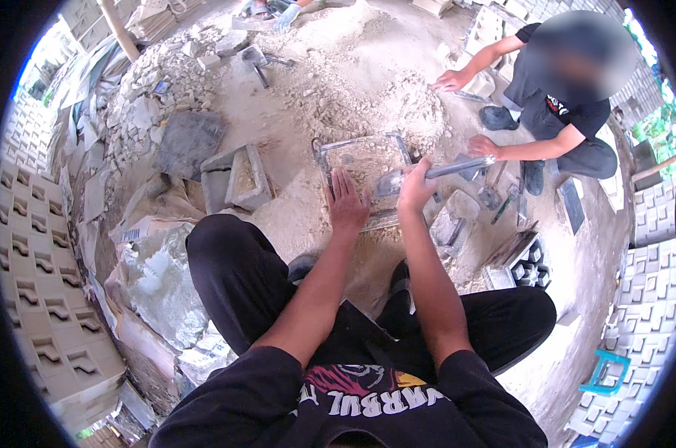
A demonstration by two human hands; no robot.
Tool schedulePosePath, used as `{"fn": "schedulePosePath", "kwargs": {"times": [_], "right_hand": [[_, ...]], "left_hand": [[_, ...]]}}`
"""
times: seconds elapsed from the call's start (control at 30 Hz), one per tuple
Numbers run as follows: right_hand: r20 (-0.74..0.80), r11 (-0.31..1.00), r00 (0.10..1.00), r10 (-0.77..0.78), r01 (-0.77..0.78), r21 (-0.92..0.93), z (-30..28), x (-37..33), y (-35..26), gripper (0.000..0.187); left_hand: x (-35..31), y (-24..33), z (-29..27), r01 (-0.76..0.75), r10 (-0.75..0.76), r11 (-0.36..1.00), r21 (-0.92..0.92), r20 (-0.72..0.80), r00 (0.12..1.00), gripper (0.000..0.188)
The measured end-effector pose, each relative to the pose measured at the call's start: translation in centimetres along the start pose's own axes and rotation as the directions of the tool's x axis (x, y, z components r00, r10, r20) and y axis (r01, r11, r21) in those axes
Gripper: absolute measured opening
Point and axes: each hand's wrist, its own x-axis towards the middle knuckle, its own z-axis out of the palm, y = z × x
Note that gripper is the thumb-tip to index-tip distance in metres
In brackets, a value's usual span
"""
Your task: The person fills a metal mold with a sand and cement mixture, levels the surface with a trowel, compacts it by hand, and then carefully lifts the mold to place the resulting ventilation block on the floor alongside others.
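My left hand [347, 200] lies with fingers stretched over the near left part of a square frame mould [402, 145], which sits on the dusty ground and holds pale powdery material. Wrapped round a long grey bar-like tool [457, 166] is my right hand [415, 188], above the mould's right side. The tool's broader end [387, 184] is over the mould, and its other end points right, close to a co-worker's hand [484, 147]. I cannot make out whether that hand touches it. My fingers hide part of the mould's rim.
A co-worker [558, 119] squats at the right, beside several hand tools. Hollow blocks [248, 179] and a dark slab [190, 143] lie left of the mould, with rubble [148, 97] behind. Powder heaps [405, 104] rise beyond it. Stacked blocks [47, 284] line the left side; a teal stool [605, 372] stands at lower right.
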Motion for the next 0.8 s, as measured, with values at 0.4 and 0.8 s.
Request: {"fn": "schedulePosePath", "kwargs": {"times": [0.4, 0.8], "right_hand": [[-0.104, 0.995, 0.991, -0.082, 0.087, 0.05, -0.1, 5.0, -3.0, 0.039], [0.053, 0.999, 0.998, -0.046, 0.044, 0.028, 2.8, 4.8, -0.8, 0.042]], "left_hand": [[8.5, 3.1, 2.3, -0.565, 0.583, 0.813, -0.144, 0.194, 0.789, 0.064], [12.0, -1.4, 3.5, -0.458, 0.461, 0.887, -0.053, 0.133, 0.877, 0.051]]}}
